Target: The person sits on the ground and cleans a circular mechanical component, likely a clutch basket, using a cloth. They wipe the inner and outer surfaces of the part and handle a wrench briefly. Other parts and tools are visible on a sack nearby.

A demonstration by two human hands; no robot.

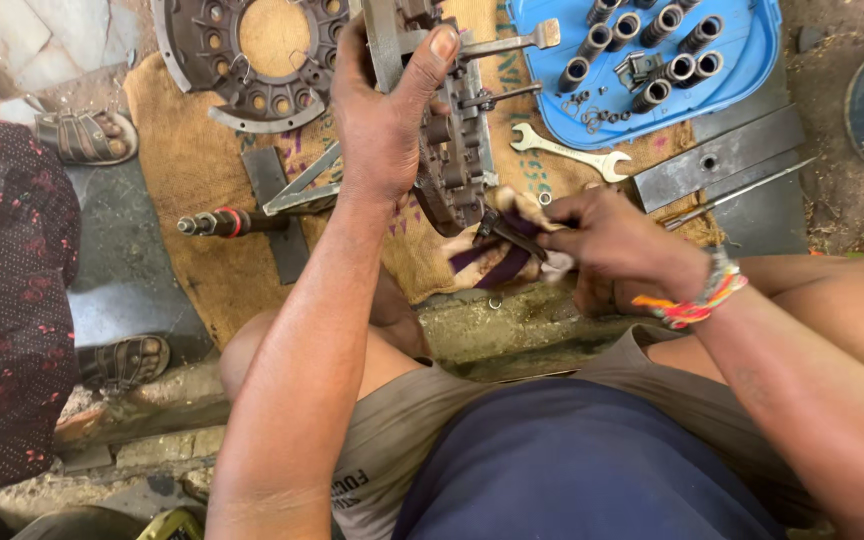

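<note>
Head view: the left hand (pixel 387 125) is closed over the top edge of a dark grey, greasy metal clutch assembly (pixel 452 160) standing on edge on a brown burlap sack (pixel 192 170), thumb pressed against its upper face and fingers wrapped behind it. The assembly's long axis runs away from the person, from near the knees toward the top of the frame. The right hand (pixel 607 240) sits just beside the assembly's near lower end, fingers pinched narrowly on a small dark tool (pixel 512 232) together with a purple and cream cloth rag (pixel 497 262); the tool tip touches the assembly's lower edge. The right hand is therefore the nearer to that end, with the assembly lying to its left and ahead. On the sack lie a round perforated steel plate (pixel 252 70) and an open-ended silver spanner (pixel 572 153); a blue plastic tray (pixel 752 60) holds cylindrical sockets. Another person's sandalled feet (pixel 87 135) stand at left.
</note>
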